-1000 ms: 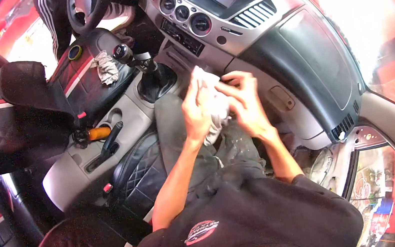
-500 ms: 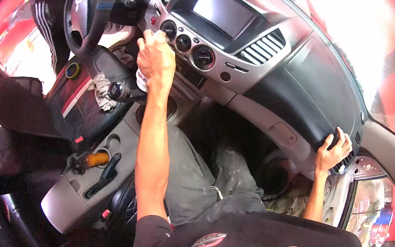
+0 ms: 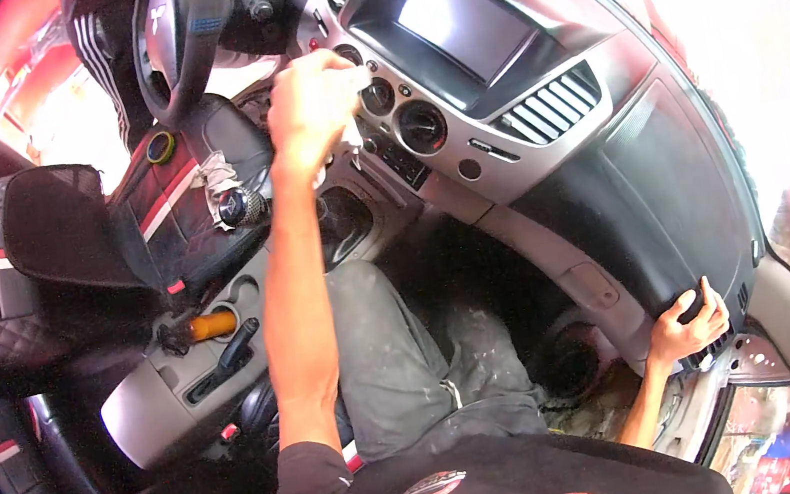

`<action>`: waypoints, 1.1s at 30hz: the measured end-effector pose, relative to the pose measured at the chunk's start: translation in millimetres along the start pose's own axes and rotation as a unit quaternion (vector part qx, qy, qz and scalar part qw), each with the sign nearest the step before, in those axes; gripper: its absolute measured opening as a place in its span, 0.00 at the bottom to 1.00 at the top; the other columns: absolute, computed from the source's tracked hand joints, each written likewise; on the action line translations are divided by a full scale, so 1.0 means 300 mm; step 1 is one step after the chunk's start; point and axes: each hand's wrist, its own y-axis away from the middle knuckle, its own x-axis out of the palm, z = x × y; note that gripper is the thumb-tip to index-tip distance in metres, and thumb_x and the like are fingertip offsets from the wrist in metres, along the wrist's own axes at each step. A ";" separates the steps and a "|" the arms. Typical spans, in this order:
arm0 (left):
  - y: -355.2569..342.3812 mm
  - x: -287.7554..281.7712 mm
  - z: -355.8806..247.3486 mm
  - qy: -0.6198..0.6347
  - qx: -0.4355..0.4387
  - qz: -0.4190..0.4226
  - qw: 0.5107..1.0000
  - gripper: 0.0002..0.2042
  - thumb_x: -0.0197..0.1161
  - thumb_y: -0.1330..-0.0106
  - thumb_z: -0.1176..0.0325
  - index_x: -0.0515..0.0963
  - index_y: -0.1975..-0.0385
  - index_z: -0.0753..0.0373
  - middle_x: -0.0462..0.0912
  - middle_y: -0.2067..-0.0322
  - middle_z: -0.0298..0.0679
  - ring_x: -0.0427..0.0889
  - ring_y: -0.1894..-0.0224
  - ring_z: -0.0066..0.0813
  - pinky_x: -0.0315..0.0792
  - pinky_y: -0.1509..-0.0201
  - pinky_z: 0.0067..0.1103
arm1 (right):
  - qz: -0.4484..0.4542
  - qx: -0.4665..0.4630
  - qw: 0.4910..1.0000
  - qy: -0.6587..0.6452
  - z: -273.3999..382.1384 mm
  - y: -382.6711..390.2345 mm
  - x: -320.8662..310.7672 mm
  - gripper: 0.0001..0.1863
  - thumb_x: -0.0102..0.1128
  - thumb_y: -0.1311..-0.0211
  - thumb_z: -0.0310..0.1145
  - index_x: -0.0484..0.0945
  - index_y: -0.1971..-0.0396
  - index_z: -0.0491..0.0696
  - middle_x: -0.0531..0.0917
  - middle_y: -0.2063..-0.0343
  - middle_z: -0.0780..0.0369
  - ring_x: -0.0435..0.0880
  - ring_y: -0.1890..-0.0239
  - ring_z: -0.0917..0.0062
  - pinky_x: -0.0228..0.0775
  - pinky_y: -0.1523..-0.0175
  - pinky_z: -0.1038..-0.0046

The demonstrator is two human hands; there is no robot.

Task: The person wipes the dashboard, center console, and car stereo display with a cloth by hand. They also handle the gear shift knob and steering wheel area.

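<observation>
My left hand (image 3: 310,107) is closed around a white cloth (image 3: 352,138) at the silver centre panel (image 3: 497,180) of a car dashboard. It lies beside the round dials (image 3: 378,97) below the screen (image 3: 465,23), covering part of the leftmost one. Most of the cloth is hidden by the hand. My right hand (image 3: 689,327) rests on the far right end of the dark dashboard (image 3: 643,182), fingers apart over the corner by the side air vent. I see nothing held in it.
Left of my arm are a gear lever (image 3: 236,207), a handbrake (image 3: 238,346) and an orange bottle (image 3: 212,325) on the console. A crumpled rag (image 3: 216,174) and a round yellow-rimmed object (image 3: 160,148) lie on the seat. A person's striped trouser leg (image 3: 96,72) shows beyond the steering wheel (image 3: 185,44).
My left hand has shifted slightly right along the panel, and white cloth now shows beside its fingers. The right hand keeps its place on the dashboard end. The whole view has shifted a little.
</observation>
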 end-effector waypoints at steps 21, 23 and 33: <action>-0.131 -0.081 -0.046 -0.022 -0.009 0.036 0.999 0.13 0.67 0.49 0.60 0.87 0.65 0.55 0.87 0.66 0.45 0.87 0.61 0.42 0.79 0.54 0.34 | -0.012 0.009 1.000 -0.001 0.004 -0.005 0.004 0.13 0.56 0.35 0.37 0.84 0.58 0.49 0.80 0.62 0.62 0.76 0.56 0.66 0.64 0.47 0.63; -0.100 -0.116 -0.048 -0.120 -0.022 -0.075 0.990 0.12 0.67 0.48 0.60 0.87 0.64 0.53 0.87 0.66 0.45 0.87 0.61 0.41 0.80 0.54 0.33 | -0.011 0.006 1.000 -0.010 0.007 -0.009 -0.006 0.12 0.56 0.35 0.37 0.84 0.58 0.49 0.80 0.63 0.61 0.76 0.57 0.66 0.64 0.47 0.63; -0.098 -0.060 -0.047 -0.059 -0.033 -0.096 0.993 0.14 0.67 0.47 0.57 0.88 0.62 0.52 0.88 0.69 0.41 0.87 0.63 0.34 0.77 0.56 0.29 | -0.017 -0.013 1.000 0.003 -0.009 0.000 -0.001 0.13 0.56 0.35 0.39 0.84 0.58 0.49 0.80 0.63 0.62 0.76 0.58 0.66 0.64 0.48 0.63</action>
